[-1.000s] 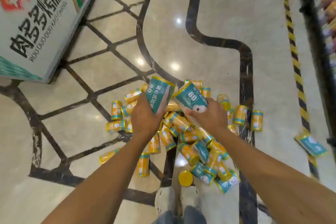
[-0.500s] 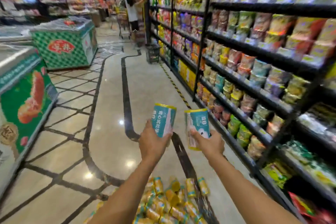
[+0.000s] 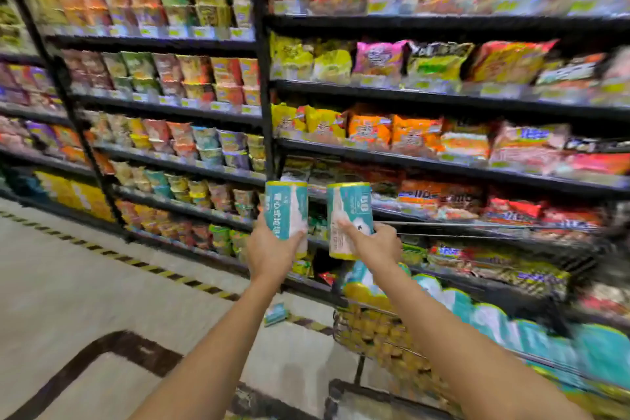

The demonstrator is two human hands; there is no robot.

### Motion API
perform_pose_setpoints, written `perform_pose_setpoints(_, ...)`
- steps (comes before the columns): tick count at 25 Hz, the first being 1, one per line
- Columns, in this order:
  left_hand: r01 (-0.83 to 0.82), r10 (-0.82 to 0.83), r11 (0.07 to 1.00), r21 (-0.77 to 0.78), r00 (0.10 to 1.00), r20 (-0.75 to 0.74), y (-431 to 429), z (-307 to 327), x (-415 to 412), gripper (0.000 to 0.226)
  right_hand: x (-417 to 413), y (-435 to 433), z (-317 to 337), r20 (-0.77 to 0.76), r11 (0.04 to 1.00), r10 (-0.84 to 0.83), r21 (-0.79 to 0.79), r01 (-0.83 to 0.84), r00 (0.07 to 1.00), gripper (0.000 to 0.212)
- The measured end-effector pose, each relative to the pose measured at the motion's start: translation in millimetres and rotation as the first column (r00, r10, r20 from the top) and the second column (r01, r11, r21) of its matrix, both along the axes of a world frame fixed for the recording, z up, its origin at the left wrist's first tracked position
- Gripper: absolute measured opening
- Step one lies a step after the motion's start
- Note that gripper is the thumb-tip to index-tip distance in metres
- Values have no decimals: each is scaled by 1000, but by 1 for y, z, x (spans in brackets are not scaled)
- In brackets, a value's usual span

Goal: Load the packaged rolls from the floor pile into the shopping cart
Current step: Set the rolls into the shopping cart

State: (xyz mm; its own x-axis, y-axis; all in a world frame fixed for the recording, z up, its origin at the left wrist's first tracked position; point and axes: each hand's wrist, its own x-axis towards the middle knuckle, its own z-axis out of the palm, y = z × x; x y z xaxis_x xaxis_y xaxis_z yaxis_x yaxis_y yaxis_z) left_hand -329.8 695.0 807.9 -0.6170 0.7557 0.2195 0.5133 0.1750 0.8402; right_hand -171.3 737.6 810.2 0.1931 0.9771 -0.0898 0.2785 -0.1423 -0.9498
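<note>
SUPERMARKET AISLE: A person reaches forward with both bare arms, each hand lifting one teal-and-white, plastic-wrapped cylindrical roll with a yellow top rim. The left hand (image 3: 272,254) has its fingers curled round the lower half of the left roll (image 3: 285,208), which stands upright. The right hand (image 3: 376,245) clamps the right roll (image 3: 347,211) from its right side, with one finger (image 3: 347,227) laid across the front of the wrapper. The two rolls are held in the air side by side, near each other but apart, above and just left of the end of a wire-mesh metal shopping cart (image 3: 342,326) at lower right. Inside the cart, teal wrapped rolls (image 3: 453,303) are heaped over yellow wrapped rolls (image 3: 381,341) that show through the mesh. Behind the hands, black metal shelves (image 3: 262,78) carry rows of blurred, brightly coloured snack packets. A single teal pack (image 3: 276,313) lies on the beige polished floor (image 3: 85,300) just left of the cart, beside a yellow-and-black striped floor strip (image 3: 143,266).
</note>
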Motion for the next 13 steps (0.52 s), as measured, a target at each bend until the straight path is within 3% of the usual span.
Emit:
perform_pose_setpoints(5,265,-263,962,-64,964,28,64,-18,128,53,126,24,-24,47,972,-233,-16,234,971,46)
perform_pose_setpoints(13,462,-457,858,-223,886,79,124,-63,298,60,290,49,-74,168,891,-399,-159,424,901,61)
